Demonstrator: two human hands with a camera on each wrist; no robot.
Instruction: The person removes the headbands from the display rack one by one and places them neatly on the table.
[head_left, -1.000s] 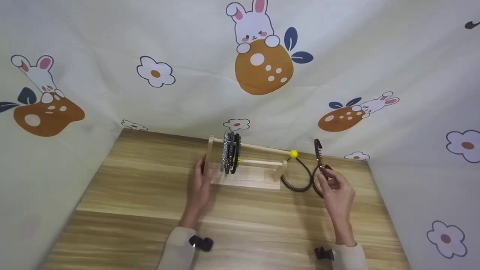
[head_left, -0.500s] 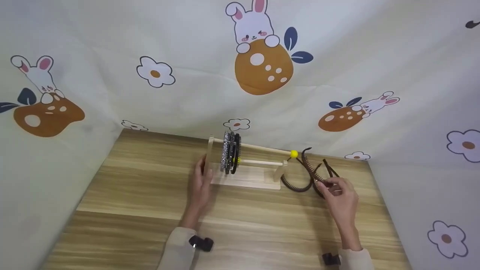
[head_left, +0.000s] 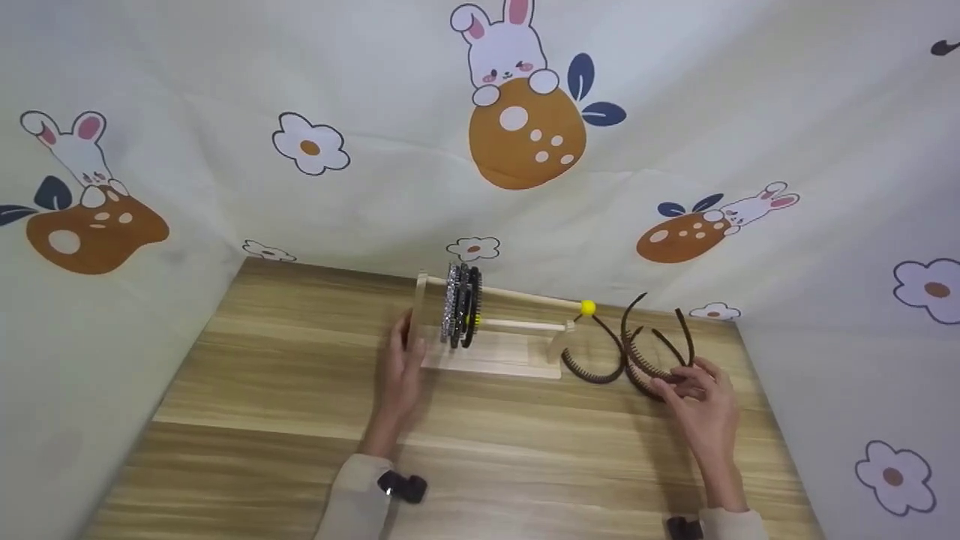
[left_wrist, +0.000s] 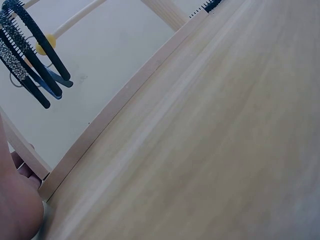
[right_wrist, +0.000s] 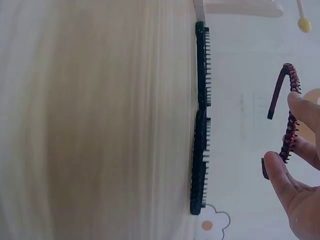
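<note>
Cream-coloured cloth printed with rabbits, orange fruit and flowers (head_left: 375,210) hangs behind and beside a striped wood-grain table (head_left: 300,360). Near the middle of its far edge stands a pale wooden stand with upright ends and two horizontal rods (head_left: 491,367); black and silver glittery toothed headbands (head_left: 472,300) cluster at its left part, and a yellow ball (head_left: 588,307) caps the upper rod's right end.

The left hand (head_left: 401,375), its forearm reaching in from the table's near side, clasps the stand's left upright, thumb toward the near side and fingers behind. The right hand (head_left: 705,401), well apart from it near the table's right edge, bends inward from the wrist and pinches a dark red-brown beaded headband with teeth (right_wrist: 293,80) between thumb and fingertips, clear of the tabletop. Its curve faces the near side, both ends pointing toward the far edge.

Below and left of that grip, two dark curved toothed headbands rest on the table: one (head_left: 596,379) just beside the stand's right end, the other (right_wrist: 198,180) next to it, nearer the right edge. Light sleeves (head_left: 352,495) cover both forearms.
</note>
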